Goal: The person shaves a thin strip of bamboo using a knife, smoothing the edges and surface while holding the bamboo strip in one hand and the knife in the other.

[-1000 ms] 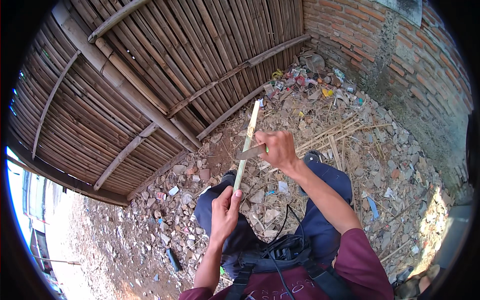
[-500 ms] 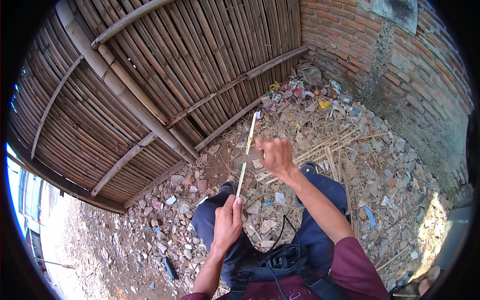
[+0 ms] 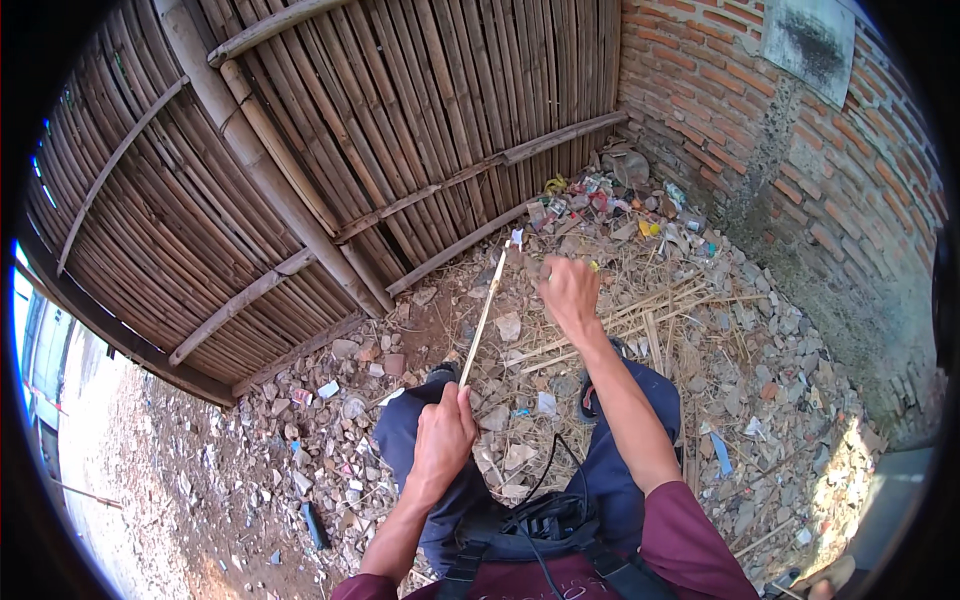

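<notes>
Your left hand (image 3: 445, 437) is closed around the near end of a slender pale strip (image 3: 482, 323), bamboo by its look, with the thumb laid along it; the strip rises free from your grip, tilted a little to the right, above the rubble between your knees and the slatted wall (image 3: 460, 120); your right hand (image 3: 570, 293) is curled into a fist to the right of the strip's upper part, apart from it, and I cannot tell what it closes on; the strip should be light, stiff yet springy along its length, dry enough not to slip, though its edges may splinter, so the near end, where your left hand has it, seems the sound place to hold; for writing, pale lettering (image 3: 530, 590) shows on your maroon shirt (image 3: 690, 530), cut by the lower edge; the scattered wrappers (image 3: 598, 190) are too small to read.
</notes>
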Action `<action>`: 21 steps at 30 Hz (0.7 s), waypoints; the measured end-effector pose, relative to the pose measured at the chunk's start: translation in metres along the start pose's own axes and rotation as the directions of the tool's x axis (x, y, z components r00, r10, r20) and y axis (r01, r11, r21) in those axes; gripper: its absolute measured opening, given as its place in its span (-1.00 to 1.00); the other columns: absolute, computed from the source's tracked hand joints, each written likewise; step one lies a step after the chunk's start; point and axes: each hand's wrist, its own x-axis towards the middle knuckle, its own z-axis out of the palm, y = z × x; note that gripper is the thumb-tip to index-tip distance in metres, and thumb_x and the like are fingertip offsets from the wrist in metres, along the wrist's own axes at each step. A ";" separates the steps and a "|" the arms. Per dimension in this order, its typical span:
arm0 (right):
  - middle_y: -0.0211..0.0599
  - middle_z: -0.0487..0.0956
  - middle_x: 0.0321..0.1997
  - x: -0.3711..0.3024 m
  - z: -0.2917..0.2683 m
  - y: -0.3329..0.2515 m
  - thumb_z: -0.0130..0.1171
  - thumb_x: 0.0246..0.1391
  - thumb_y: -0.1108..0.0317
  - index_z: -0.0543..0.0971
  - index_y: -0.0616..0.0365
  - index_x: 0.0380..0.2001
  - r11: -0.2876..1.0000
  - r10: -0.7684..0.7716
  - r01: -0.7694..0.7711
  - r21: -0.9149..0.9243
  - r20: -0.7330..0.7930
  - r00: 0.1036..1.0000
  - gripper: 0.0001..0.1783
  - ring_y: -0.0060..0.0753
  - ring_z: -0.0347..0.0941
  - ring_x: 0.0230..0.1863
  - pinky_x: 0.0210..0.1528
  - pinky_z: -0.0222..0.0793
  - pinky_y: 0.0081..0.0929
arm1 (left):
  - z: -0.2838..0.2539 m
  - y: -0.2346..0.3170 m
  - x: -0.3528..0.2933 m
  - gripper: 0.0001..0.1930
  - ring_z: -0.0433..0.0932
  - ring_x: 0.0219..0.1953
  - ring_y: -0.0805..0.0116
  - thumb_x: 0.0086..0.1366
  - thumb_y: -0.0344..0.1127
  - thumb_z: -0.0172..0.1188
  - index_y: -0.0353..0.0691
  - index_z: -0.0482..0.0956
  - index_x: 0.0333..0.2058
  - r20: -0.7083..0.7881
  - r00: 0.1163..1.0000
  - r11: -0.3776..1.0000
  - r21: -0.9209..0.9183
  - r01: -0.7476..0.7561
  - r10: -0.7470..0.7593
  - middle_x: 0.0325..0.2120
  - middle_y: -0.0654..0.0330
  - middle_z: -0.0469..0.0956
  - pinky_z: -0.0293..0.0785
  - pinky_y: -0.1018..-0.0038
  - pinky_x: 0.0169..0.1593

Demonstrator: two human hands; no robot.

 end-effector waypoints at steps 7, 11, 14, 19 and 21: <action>-0.08 0.64 -0.65 -0.001 -0.013 -0.006 0.20 0.07 0.49 0.79 0.18 -0.34 0.993 0.088 -0.078 0.091 -0.117 0.989 -0.81 -0.19 0.61 -0.65 -0.58 0.46 -0.19 | -0.018 -0.028 -0.007 -0.59 0.60 -0.36 -0.36 0.67 -0.16 -0.12 -0.36 0.50 -0.28 0.073 0.989 0.991 -0.037 0.131 -0.128 -0.48 -0.22 0.62 0.44 -0.04 -0.27; -0.16 0.61 -0.70 -0.023 0.000 -0.035 0.20 0.09 0.44 0.71 0.14 -0.50 0.976 -0.141 0.151 0.157 -0.071 0.987 -0.85 -0.29 0.57 -0.68 -0.62 0.42 -0.27 | -0.019 -0.014 0.000 -0.52 0.45 -0.50 -0.20 0.68 -0.12 -0.15 -0.39 0.47 -0.35 0.200 0.976 0.965 -0.225 0.134 -0.088 -0.57 -0.10 0.50 0.35 0.10 -0.33; -0.21 0.59 -0.72 -0.028 0.003 -0.053 0.22 0.10 0.41 0.69 0.11 -0.51 0.964 -0.217 0.214 0.159 0.001 0.976 -0.86 -0.37 0.54 -0.71 -0.65 0.40 -0.34 | -0.013 -0.013 0.000 -0.53 0.36 -0.54 -0.16 0.68 -0.12 -0.14 -0.38 0.46 -0.35 0.151 0.986 0.972 -0.213 0.098 -0.067 -0.61 -0.10 0.40 0.31 0.09 -0.35; -0.21 0.59 -0.72 -0.033 0.011 -0.051 0.28 0.07 0.41 0.76 0.11 -0.39 0.963 -0.220 0.207 0.174 0.056 0.974 -0.89 -0.35 0.56 -0.71 -0.65 0.43 -0.33 | 0.001 -0.003 -0.005 -0.57 0.48 -0.47 -0.28 0.69 -0.12 -0.15 -0.35 0.41 -0.31 0.037 0.999 1.000 0.026 -0.014 0.013 -0.60 -0.23 0.41 0.29 0.04 -0.36; -0.17 0.61 -0.71 -0.030 0.005 -0.051 0.30 0.06 0.40 0.77 0.10 -0.38 0.970 -0.193 0.180 0.165 0.070 0.979 -0.90 -0.28 0.60 -0.69 -0.61 0.48 -0.28 | -0.004 0.009 -0.002 -0.59 0.51 -0.40 -0.38 0.70 -0.11 -0.17 -0.33 0.38 -0.28 0.100 0.987 0.992 0.027 0.126 -0.128 -0.57 -0.31 0.43 0.29 -0.01 -0.37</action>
